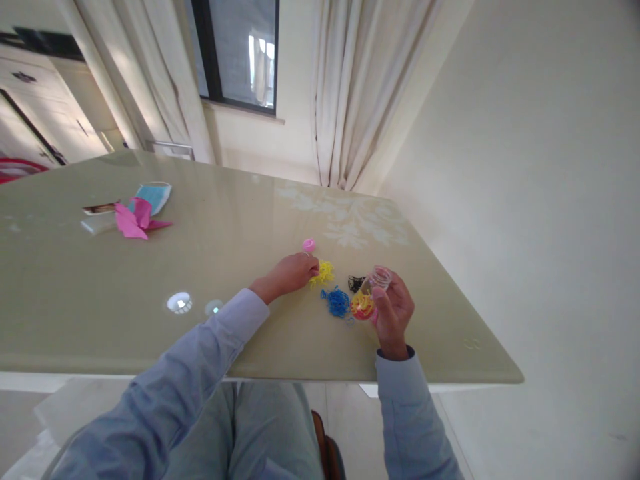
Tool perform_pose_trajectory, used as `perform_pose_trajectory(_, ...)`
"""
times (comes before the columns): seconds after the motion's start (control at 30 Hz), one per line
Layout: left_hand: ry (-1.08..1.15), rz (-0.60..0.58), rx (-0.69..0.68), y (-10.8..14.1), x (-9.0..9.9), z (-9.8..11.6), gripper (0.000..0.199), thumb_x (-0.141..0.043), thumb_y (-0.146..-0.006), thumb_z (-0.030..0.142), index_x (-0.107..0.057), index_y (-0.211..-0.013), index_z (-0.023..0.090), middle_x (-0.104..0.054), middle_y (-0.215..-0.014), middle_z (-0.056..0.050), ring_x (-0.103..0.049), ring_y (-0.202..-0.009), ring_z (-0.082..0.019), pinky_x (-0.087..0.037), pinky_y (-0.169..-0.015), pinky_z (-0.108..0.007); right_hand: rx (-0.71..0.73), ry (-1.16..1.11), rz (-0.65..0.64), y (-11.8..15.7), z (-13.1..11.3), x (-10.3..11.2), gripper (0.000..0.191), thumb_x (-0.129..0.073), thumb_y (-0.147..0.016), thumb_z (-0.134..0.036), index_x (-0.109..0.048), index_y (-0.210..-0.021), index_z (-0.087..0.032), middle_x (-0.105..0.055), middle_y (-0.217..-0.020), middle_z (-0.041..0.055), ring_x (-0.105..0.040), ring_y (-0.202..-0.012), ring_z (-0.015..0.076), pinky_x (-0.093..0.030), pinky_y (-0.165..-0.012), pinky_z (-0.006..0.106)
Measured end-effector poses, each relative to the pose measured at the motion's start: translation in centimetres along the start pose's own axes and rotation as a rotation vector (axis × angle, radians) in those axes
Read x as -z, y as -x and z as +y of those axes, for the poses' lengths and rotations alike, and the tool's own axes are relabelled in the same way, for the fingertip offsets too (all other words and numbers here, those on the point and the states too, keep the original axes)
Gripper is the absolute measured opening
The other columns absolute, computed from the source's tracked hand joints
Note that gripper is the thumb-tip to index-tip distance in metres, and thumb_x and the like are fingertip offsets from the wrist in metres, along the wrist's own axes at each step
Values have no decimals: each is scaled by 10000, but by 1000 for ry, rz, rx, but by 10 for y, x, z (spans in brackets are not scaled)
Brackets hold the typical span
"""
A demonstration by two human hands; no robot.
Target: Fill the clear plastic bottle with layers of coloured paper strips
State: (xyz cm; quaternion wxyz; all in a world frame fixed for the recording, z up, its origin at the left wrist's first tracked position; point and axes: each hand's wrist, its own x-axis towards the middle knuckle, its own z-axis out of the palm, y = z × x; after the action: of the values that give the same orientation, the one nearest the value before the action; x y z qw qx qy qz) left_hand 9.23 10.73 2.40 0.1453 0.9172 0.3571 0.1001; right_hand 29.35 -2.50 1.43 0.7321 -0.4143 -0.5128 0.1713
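Note:
My right hand (395, 307) is closed around a small clear bottle (381, 277), its mouth up and tilted away to the right. Yellow and red rubber bands (362, 305) lie in its rounded bottom. My left hand (295, 272) rests low over the table, fingers bent and pinched at the left edge of a pile of yellow rubber bands (325, 273); the fingertips are partly hidden. Between the hands sits a blue pile of rubber bands (337, 302). Black rubber bands (355, 284) lie behind the bottle, partly covered. Just beyond my left hand is a pink cap (309, 245).
On the table's (240, 220) far left lie a pink folded paper shape (134, 220), a blue face mask (154, 197) and a clear packet (97, 225). The table's right edge runs near a white wall (540, 200). Curtains (345, 87) hang behind.

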Motion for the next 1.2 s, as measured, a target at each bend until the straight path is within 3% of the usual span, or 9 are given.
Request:
perform_pose_trajectory(0.07,14,7,-25,3,4,-3,228,-608,-926,278,-680,-1105,157,-711,-1123,-112,-657,-1050,-235,-494,-918,-334,3,1,-4,0,1,0,307,-733,-832,-346,-723,-1111,-218,-700,-1026,78,-676,-933,212,-560,-832,364)
perform_pose_trajectory(0.13,36,13,-73,5,5,-8,401,-703,-872,296,-635,-1240,154,-660,-1274,-135,-612,-1190,-249,-458,-1033,-349,-1,3,-8,1,2,1,310,-730,-834,-352,-722,-1113,-219,-700,-1033,80,-677,-942,215,-559,-839,368)
perform_pose_trajectory(0.27,73,18,-149,4,0,-18,583,-791,-793,285,-603,-1330,161,-594,-1391,-160,-567,-1280,-265,-412,-1119,-366,-13,23,-5,2,3,1,315,-734,-827,-370,-723,-1100,-214,-700,-1033,86,-679,-948,226,-560,-844,383)
perform_pose_trajectory(0.47,44,48,-152,-3,-11,-22,480,-732,-849,310,-642,-1300,175,-613,-1365,-151,-564,-1282,-265,-420,-1113,-379,-5,25,-6,4,0,-1,320,-726,-833,-373,-716,-1105,-205,-697,-1019,86,-677,-924,219,-561,-826,372)
perform_pose_trajectory(0.73,79,58,-163,-3,-12,-21,349,-629,-926,269,-679,-1255,163,-669,-1269,-141,-606,-1203,-242,-446,-1082,-372,12,15,-11,5,-3,-3,295,-723,-836,-364,-723,-1090,-213,-694,-995,80,-678,-891,215,-573,-787,361)
perform_pose_trajectory(1.0,104,100,-359,-3,-12,-8,210,-692,-879,214,-792,-1060,246,-629,-1336,-129,-591,-1230,-242,-427,-1102,-398,-5,-23,-3,5,-2,-3,296,-731,-836,-340,-728,-1108,-223,-699,-1011,74,-679,-916,213,-567,-818,361)
perform_pose_trajectory(1.2,59,67,-311,-7,-19,-3,171,-661,-901,239,-810,-985,243,-654,-1308,-122,-611,-1205,-255,-445,-1084,-408,-23,10,3,6,-2,-4,313,-725,-833,-364,-720,-1104,-207,-696,-1010,86,-682,-909,219,-571,-815,375)
